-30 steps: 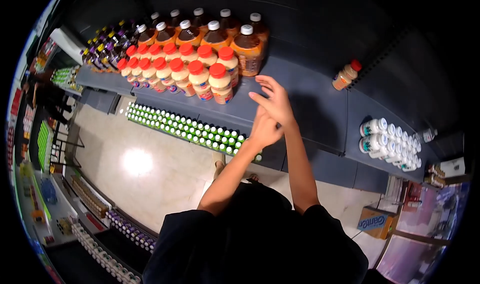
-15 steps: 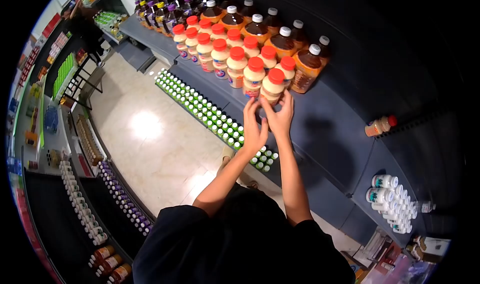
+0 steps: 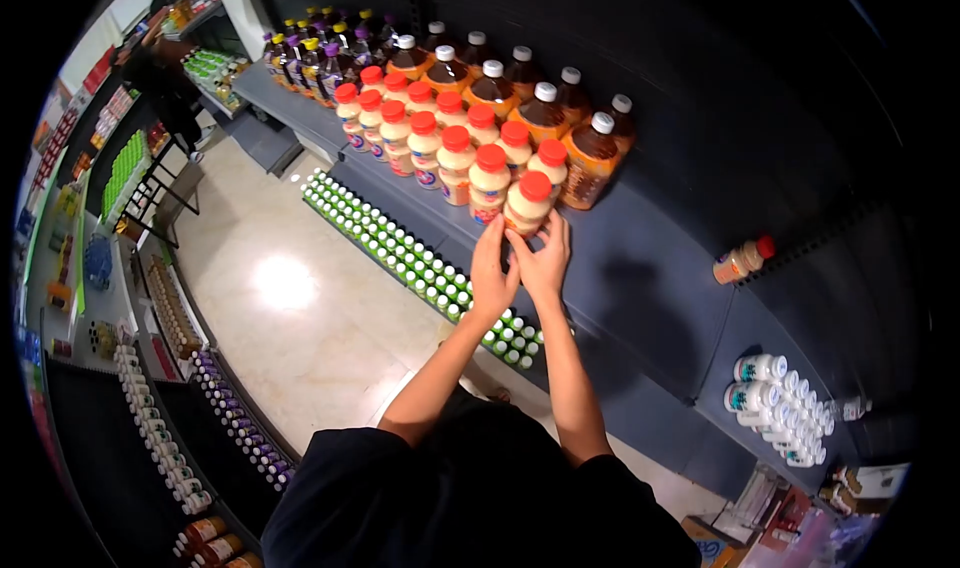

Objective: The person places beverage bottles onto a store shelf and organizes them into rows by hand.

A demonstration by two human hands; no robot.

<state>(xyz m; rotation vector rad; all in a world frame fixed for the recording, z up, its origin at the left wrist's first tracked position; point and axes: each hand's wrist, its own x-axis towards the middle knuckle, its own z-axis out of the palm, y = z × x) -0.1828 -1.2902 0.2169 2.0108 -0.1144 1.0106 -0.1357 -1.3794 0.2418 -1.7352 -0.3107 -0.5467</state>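
Note:
An orange-red-capped bottle of creamy drink (image 3: 527, 208) stands upright at the near right end of a block of matching bottles on the dark shelf (image 3: 640, 238). My right hand (image 3: 543, 266) grips its lower part, thumb on the left side and fingers on the right. My left hand (image 3: 493, 280) is just left of it, fingers stretched toward the base of the neighbouring orange-red-capped bottle (image 3: 488, 186); whether its fingertips touch either bottle cannot be made out. Behind the block stand large white-capped bottles of amber drink (image 3: 590, 163).
A single red-capped bottle (image 3: 740, 262) leans near the shelf's right back. White bottles (image 3: 762, 398) are grouped farther right. Rows of green white-capped bottles (image 3: 400, 253) line the lower shelf. Dark bottles (image 3: 325, 68) stand at the far left. A person (image 3: 165, 83) is in the background.
The view has shifted, so the shelf goods appear slightly lower and further left. My right hand keeps its grip on the end bottle, and my left hand stays beside it.

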